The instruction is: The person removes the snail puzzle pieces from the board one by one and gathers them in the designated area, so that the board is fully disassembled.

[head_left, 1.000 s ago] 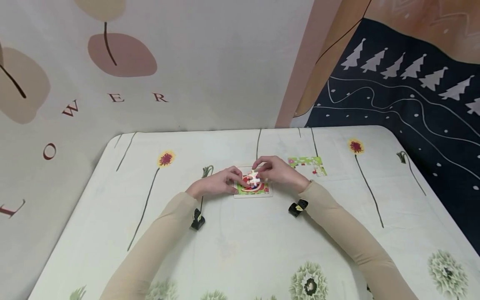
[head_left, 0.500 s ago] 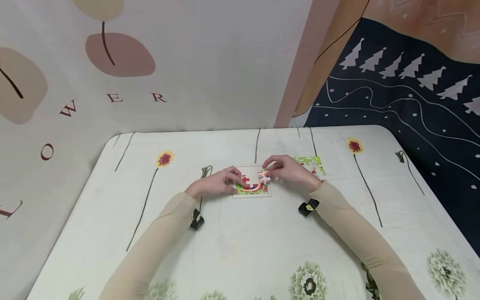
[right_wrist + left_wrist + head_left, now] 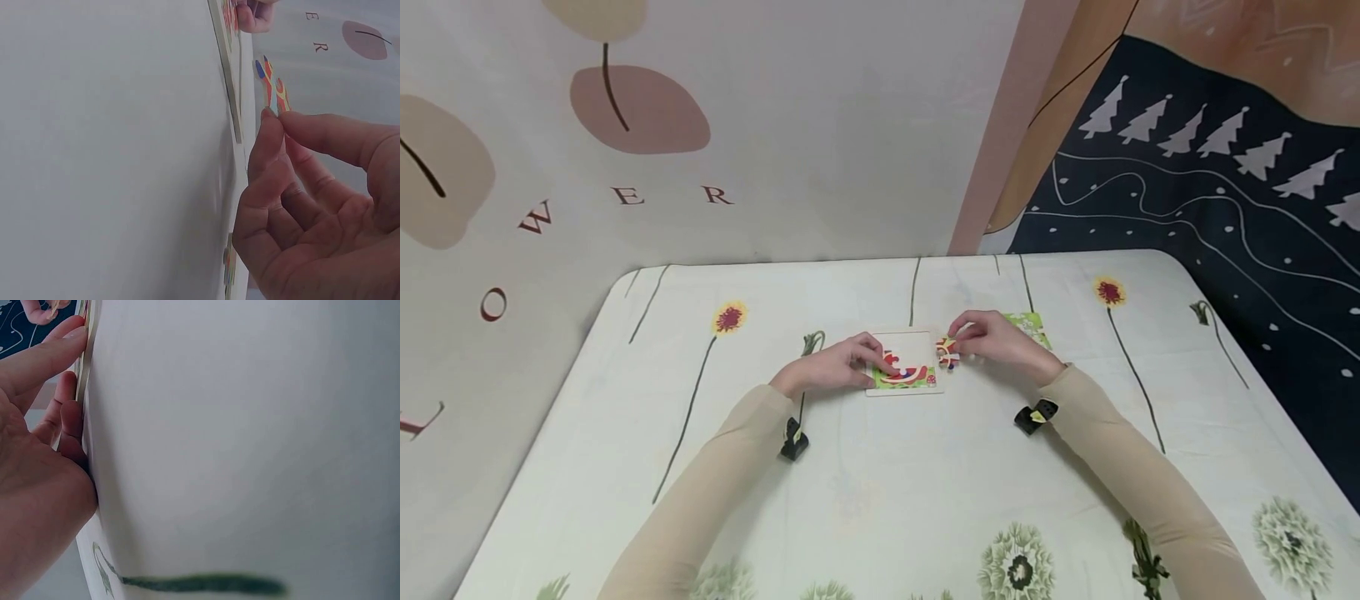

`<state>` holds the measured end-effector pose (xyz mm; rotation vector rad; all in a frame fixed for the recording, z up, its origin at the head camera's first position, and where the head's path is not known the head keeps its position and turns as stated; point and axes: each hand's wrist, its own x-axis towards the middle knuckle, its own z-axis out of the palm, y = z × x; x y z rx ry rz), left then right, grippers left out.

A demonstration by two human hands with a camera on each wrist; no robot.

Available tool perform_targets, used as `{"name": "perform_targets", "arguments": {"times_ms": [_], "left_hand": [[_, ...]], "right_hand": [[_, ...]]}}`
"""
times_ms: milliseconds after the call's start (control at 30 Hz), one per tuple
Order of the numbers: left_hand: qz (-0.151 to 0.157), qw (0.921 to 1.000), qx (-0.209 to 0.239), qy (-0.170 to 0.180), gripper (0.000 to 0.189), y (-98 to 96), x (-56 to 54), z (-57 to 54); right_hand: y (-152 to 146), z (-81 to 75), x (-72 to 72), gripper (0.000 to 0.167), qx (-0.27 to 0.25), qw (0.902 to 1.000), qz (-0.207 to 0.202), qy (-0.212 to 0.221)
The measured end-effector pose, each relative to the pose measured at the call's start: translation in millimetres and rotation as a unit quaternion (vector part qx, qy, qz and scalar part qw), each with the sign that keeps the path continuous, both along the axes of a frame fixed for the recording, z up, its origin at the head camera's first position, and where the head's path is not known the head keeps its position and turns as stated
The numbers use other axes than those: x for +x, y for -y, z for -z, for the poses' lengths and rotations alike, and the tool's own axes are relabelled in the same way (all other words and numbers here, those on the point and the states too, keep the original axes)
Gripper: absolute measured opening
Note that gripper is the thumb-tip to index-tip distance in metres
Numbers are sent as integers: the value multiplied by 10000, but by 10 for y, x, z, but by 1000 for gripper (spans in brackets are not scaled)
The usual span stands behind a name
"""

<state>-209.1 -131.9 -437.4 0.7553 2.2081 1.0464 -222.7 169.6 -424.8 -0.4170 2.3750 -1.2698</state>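
Note:
In the head view, my left hand (image 3: 838,364) holds the left side of a small jigsaw board (image 3: 913,344), one finger reaching over the red and green pieces in its lower part. The left wrist view shows its fingers at the board's edge. My right hand (image 3: 996,340) pinches a jigsaw piece (image 3: 947,353) between thumb and fingertips, just off the board's right edge. In the right wrist view that piece (image 3: 272,86) stands up from the fingertips, with red, yellow and blue on it.
Partly covered by the right hand, joined green jigsaw pieces (image 3: 1032,326) lie on the table to the right of the board. A white flower-print cloth (image 3: 880,492) covers the table. A patterned fabric wall (image 3: 820,167) rises behind it.
My right hand has moved right with the jigsaw piece, from over the board to beyond its right edge. The piece has turned in the fingers. My left hand has stayed put.

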Motion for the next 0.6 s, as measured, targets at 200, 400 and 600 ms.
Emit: {"name": "perform_targets", "arguments": {"times_ms": [200,400,600], "left_hand": [[-31,10000,-4,45,33,3,2,3],[-18,9999,113,39,33,-1,3,3],[-29,9999,100,58,33,3,3,9]], "right_hand": [[-91,-11,3,18,118,9999,-11,-97],[-198,-38,3,16,332,9993,109,-143],[-311,-75,14,16,441,9986,282,-39]]}}
